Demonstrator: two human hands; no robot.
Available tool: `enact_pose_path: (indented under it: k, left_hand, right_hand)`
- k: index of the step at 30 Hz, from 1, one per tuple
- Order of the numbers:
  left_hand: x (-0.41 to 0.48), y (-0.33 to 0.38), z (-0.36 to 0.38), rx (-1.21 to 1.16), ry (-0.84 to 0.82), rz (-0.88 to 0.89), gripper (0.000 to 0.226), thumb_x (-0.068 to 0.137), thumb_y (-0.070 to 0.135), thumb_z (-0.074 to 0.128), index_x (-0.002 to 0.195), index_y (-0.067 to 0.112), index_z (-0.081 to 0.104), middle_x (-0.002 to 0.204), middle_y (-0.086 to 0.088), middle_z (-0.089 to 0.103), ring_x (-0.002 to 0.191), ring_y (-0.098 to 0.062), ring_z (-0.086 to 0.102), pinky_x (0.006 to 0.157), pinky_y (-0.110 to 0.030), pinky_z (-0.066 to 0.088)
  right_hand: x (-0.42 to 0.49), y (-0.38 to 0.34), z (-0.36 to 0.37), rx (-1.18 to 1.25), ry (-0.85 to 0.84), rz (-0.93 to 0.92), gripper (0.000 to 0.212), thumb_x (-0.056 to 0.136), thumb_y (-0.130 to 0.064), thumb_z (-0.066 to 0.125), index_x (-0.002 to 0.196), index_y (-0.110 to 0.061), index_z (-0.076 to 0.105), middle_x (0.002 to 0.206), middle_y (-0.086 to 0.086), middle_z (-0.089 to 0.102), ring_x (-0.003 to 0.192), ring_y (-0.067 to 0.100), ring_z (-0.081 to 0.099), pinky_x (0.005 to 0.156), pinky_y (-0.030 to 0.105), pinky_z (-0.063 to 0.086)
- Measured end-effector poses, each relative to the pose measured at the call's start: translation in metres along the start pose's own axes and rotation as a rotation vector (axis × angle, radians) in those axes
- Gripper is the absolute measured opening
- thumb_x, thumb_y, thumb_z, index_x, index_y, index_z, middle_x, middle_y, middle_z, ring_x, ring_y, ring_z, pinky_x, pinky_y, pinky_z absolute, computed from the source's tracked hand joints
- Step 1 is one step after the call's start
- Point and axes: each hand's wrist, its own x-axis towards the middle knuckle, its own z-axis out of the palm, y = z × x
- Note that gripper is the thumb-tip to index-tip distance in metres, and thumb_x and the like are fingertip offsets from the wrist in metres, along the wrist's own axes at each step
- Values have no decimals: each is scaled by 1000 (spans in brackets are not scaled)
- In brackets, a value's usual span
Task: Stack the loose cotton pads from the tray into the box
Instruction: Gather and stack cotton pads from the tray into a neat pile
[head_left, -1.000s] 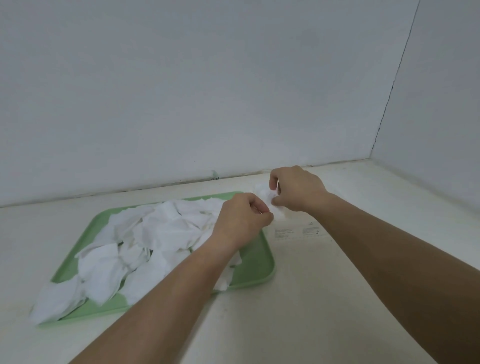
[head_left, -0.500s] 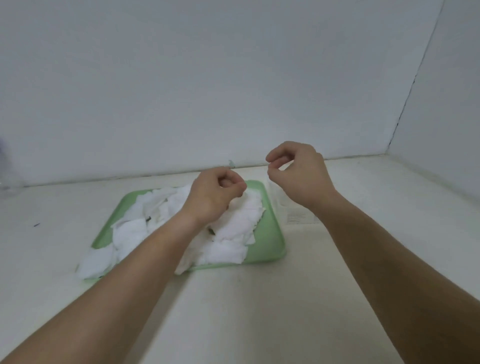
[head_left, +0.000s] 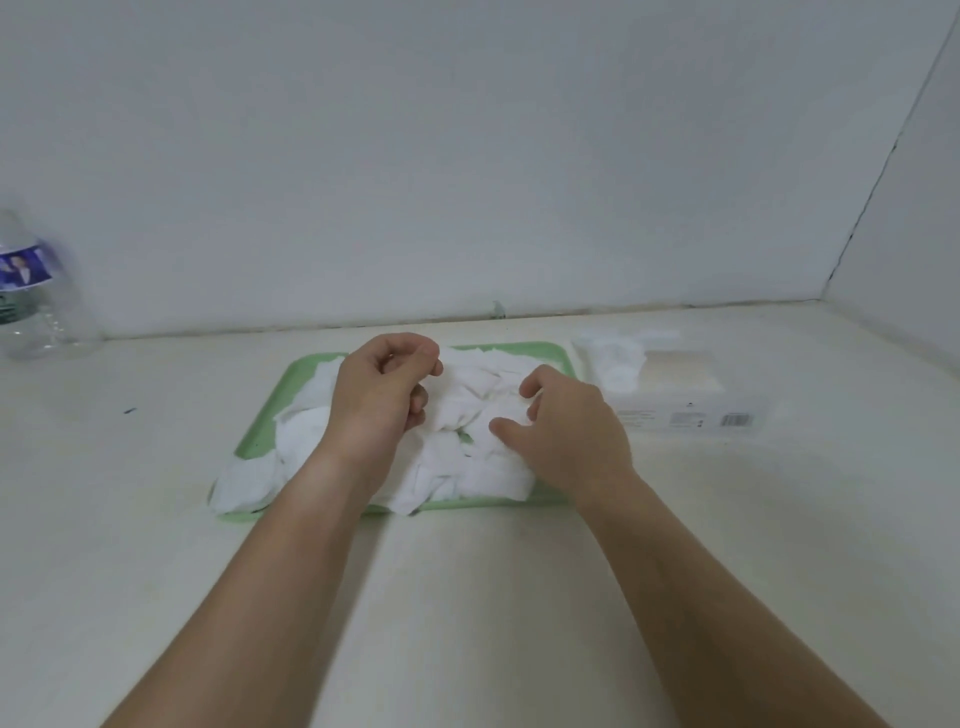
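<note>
Both grips had swung back from the box (head_left: 691, 410) to over the tray (head_left: 262, 421): our right grip (head_left: 566, 436), loosely spread, touched the cotton pads (head_left: 467, 395) heaped beneath it, while our left grip (head_left: 382, 400) hovered curled and empty. We judged the pads feather-light and limp, best pinched at an edge.

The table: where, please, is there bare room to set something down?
Free: the table between bottle and tray; the near strip in front of the tray; right of the box. Crowded: the tray, heaped with cotton pads under left hand and right hand, box close beside.
</note>
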Motion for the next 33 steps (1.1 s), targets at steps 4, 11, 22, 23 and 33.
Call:
enact_pose_path:
  k: [4, 11, 22, 23, 33]
  left_hand:
    - [-5, -5, -7, 27, 0, -10, 3, 97, 17, 66, 95, 14, 66, 76, 4, 65, 49, -10, 41, 47, -20, 37]
    - [-5, -6, -9, 40, 17, -18, 4, 96, 16, 67, 92, 14, 67, 71, 5, 66, 48, -9, 42, 47, -20, 37]
    - [-14, -1, 1, 30, -27, -30, 16, 96, 24, 68, 103, 10, 70, 84, -1, 72, 64, -11, 62, 53, -22, 49]
    - [-16, 0, 2, 13, -68, -50, 23, 94, 32, 70, 105, 12, 71, 92, -2, 75, 72, -11, 67, 58, -23, 53]
    - [-15, 2, -1, -138, -45, -81, 12, 91, 13, 72, 103, 8, 72, 84, 0, 72, 78, -13, 70, 60, -19, 54]
  right_hand:
    - [1, 3, -3, 90, -13, 34, 31, 83, -37, 74, 108, -24, 60, 85, -13, 63, 89, 12, 63, 79, 34, 54]
    - [-2, -2, -6, -70, -34, 74, 25, 89, -48, 64, 86, -24, 65, 83, -11, 67, 80, 12, 64, 78, 36, 56]
    - [-2, -1, -8, 450, 201, -63, 18, 97, -23, 60, 80, -19, 59, 62, -10, 52, 54, 3, 48, 54, 11, 36]
    - [-4, -2, -9, 526, 210, -88, 16, 97, -22, 60, 81, -19, 60, 61, -11, 51, 52, 3, 45, 53, 11, 36]
    - [-13, -16, 0, 698, 200, -157, 10, 101, -29, 53, 101, -28, 63, 87, -10, 65, 70, 6, 56, 69, 23, 49]
